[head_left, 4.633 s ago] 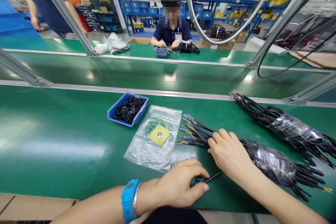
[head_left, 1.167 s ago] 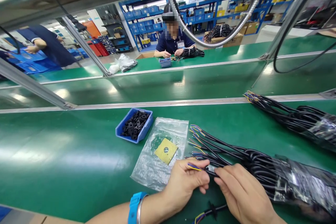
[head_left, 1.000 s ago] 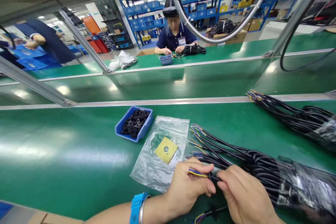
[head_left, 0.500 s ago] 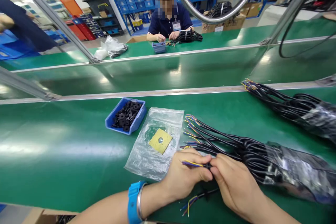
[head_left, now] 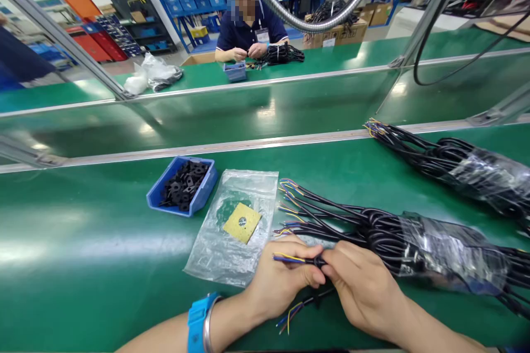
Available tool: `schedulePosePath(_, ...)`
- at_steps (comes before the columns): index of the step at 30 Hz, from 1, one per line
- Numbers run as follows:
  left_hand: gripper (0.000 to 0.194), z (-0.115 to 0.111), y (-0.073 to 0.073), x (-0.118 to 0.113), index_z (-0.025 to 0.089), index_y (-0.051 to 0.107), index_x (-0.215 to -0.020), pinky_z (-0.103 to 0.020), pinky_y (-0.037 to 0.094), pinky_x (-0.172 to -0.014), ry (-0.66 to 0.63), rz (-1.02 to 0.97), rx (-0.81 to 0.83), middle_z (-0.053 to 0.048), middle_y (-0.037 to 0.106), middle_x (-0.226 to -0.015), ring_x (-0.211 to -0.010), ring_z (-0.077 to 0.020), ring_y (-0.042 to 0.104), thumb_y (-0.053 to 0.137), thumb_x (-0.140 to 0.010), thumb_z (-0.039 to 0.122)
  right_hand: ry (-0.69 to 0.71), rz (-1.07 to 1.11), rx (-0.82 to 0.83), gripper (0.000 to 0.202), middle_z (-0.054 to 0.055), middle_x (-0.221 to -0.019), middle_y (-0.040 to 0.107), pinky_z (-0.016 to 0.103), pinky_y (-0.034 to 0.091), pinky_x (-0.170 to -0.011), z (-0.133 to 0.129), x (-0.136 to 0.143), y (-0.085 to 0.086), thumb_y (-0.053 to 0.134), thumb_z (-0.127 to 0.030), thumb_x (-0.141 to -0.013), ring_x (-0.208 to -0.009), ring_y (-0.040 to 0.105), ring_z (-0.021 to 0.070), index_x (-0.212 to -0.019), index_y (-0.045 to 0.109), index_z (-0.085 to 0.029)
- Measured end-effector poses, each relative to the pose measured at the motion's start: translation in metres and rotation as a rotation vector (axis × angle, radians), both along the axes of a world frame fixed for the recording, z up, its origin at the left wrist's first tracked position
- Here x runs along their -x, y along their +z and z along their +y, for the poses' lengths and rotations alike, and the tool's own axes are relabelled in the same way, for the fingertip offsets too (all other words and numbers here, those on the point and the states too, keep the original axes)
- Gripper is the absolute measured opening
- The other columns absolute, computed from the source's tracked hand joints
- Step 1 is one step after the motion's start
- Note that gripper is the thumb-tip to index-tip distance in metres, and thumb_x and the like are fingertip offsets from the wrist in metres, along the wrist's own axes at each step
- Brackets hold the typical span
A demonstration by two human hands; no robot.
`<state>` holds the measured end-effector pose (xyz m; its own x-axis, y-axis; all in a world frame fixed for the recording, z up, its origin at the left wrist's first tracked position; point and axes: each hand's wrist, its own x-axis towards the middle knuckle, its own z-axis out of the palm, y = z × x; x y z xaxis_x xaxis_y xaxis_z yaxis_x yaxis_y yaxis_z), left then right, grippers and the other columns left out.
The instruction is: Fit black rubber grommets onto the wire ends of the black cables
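Between thumb and fingers, my left hand (head_left: pixel 285 276) pinches a black cable end (head_left: pixel 308 260) whose yellow and blue wires point left. My right hand (head_left: pixel 360 287) is closed on the same cable, its fingertips touching those of my left at a small black part around it. Below them lies another cable end (head_left: pixel 293 311) with bared coloured wires. A bundle of black cables (head_left: pixel 372 229), wrapped in clear plastic, rests just behind my right hand. Left of the bundle is a clear zip bag (head_left: pixel 215 248) with a yellow square piece (head_left: pixel 242 223) on it.
A blue bin (head_left: pixel 199 198) of small black parts stands left of the bag. A second wrapped cable bundle (head_left: pixel 439 157) lies at the right. Metal rails (head_left: pixel 248 146) cross behind; a person (head_left: pixel 248 33) works at the far bench under a flexible metal hose (head_left: pixel 318 25).
The whole view has shifted, so bench items appear further left. Both hands keep their hold on the cable. The person opposite has brought both hands closer together.
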<state>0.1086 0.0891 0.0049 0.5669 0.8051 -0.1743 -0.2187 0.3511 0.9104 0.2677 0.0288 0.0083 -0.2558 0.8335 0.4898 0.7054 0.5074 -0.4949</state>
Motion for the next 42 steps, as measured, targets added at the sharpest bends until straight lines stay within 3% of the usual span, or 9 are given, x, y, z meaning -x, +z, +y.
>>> schedulePosePath(5,0.025,0.001,-0.003,-0.003,0.024,0.078,-0.078,-0.022,0.053,-0.049,-0.015,-0.033,0.037,-0.001,0.063,-0.063,-0.048,-0.0108,0.061,0.085,-0.056,0.013,0.036,-0.035,0.067,0.022,0.001,-0.066,0.046,0.027,0.036,-0.053,-0.001,-0.003,-0.003,0.037,-0.006,-0.09,-0.058,0.042,0.0137,-0.074,0.047,-0.018)
schedulePosePath(13,0.019,0.005,-0.007,0.001,0.023,0.078,-0.086,-0.019,0.049,-0.046,-0.024,-0.059,-0.004,-0.001,0.063,-0.063,-0.046,-0.0095,0.06,0.08,-0.067,0.026,-0.041,-0.019,0.01,0.014,0.006,-0.08,0.055,0.029,0.044,-0.063,-0.001,-0.002,-0.004,0.042,-0.009,-0.092,-0.071,0.049,0.0171,-0.098,0.054,-0.013)
schedulePosePath(20,0.026,0.001,-0.007,0.003,0.024,0.078,-0.087,-0.028,0.049,-0.066,0.072,0.15,-0.432,-0.005,0.071,-0.071,-0.067,-0.0163,0.062,0.083,-0.062,0.02,0.02,-0.013,0.076,0.022,0.001,-0.067,0.044,0.027,0.034,-0.054,0.003,-0.002,0.002,0.038,-0.005,-0.089,-0.06,0.039,0.014,-0.073,0.048,-0.017)
schedulePosePath(27,0.033,0.005,0.0,0.011,0.023,0.077,-0.092,-0.027,0.051,-0.068,-0.004,0.2,-0.526,-0.005,0.072,-0.073,-0.066,-0.0159,0.063,0.084,-0.06,0.021,0.04,-0.005,0.115,0.019,0.002,-0.07,0.046,0.026,0.033,-0.056,-0.002,-0.004,0.001,0.037,-0.006,-0.09,-0.062,0.04,0.0141,-0.078,0.047,-0.016)
schedulePosePath(31,0.039,0.007,0.003,0.025,0.021,0.071,-0.105,-0.026,0.052,-0.07,-0.082,0.262,-0.358,-0.003,0.07,-0.079,-0.071,-0.0144,0.063,0.08,-0.066,0.021,0.031,-0.04,0.118,0.013,0.004,-0.075,0.05,0.027,0.037,-0.059,-0.004,-0.005,0.0,0.038,-0.009,-0.091,-0.067,0.044,0.0156,-0.091,0.05,-0.015)
schedulePosePath(34,0.036,0.007,0.001,0.033,0.02,0.065,-0.11,-0.025,0.054,-0.069,-0.12,0.171,-0.086,-0.004,0.067,-0.088,-0.073,-0.014,0.066,0.073,-0.074,0.023,0.044,-0.06,0.135,0.012,0.004,-0.077,0.051,0.027,0.037,-0.06,-0.003,-0.005,0.0,0.038,-0.01,-0.092,-0.068,0.044,0.0157,-0.093,0.049,-0.015)
schedulePosePath(37,0.03,0.009,0.004,0.037,0.018,0.064,-0.105,-0.027,0.054,-0.072,-0.205,0.11,0.01,-0.004,0.066,-0.088,-0.078,-0.0161,0.068,0.07,-0.076,0.024,0.073,-0.047,0.177,0.012,0.004,-0.076,0.05,0.029,0.036,-0.06,-0.003,-0.006,0.004,0.038,-0.011,-0.091,-0.066,0.043,0.0156,-0.091,0.05,-0.015)
schedulePosePath(39,0.021,0.009,0.008,0.038,0.015,0.068,-0.096,-0.026,0.053,-0.07,-0.308,0.146,-0.103,-0.006,0.067,-0.083,-0.076,-0.0162,0.066,0.066,-0.077,0.023,0.115,-0.025,0.214,0.013,0.002,-0.071,0.047,0.029,0.034,-0.058,-0.004,-0.006,0.009,0.038,-0.012,-0.088,-0.063,0.041,0.0155,-0.087,0.051,-0.016)
schedulePosePath(42,0.014,0.003,0.013,0.037,0.011,0.072,-0.081,-0.026,0.051,-0.07,-0.436,0.29,-0.435,-0.008,0.069,-0.078,-0.073,-0.0166,0.065,0.061,-0.076,0.016,0.201,0.037,0.268,0.015,0.003,-0.074,0.046,0.03,0.036,-0.059,-0.004,-0.007,0.017,0.038,-0.015,-0.085,-0.067,0.044,0.0165,-0.083,0.052,-0.017)
